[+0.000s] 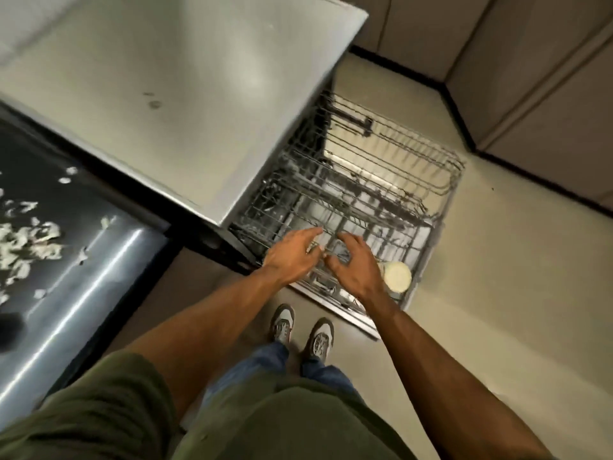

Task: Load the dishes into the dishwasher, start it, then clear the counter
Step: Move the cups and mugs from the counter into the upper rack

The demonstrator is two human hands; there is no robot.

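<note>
A wire dishwasher rack is standing pulled out from under the grey counter, over the pale floor, as a person is leaning over its near end with both arms reaching down. A cream round dish is sitting in the rack's near right corner, just beside the right wrist; the rest of the rack is too blurred to tell what it is holding.

The left hand is hovering over the near left part of the rack with its fingers stretched forward and spread, gripping nothing that shows. The right hand is sitting just beside it, thumb almost meeting the left fingertips, its fingers arching over a dark blurred shape in the wires; whether it is holding that shape cannot be told.

2 grey-and-white shoes are standing on the floor just short of the rack's front edge, below blue trouser legs and a green shirt. To the left, a dark shiny surface is carrying scattered white scraps. Beige cabinet fronts are lining the far right.
</note>
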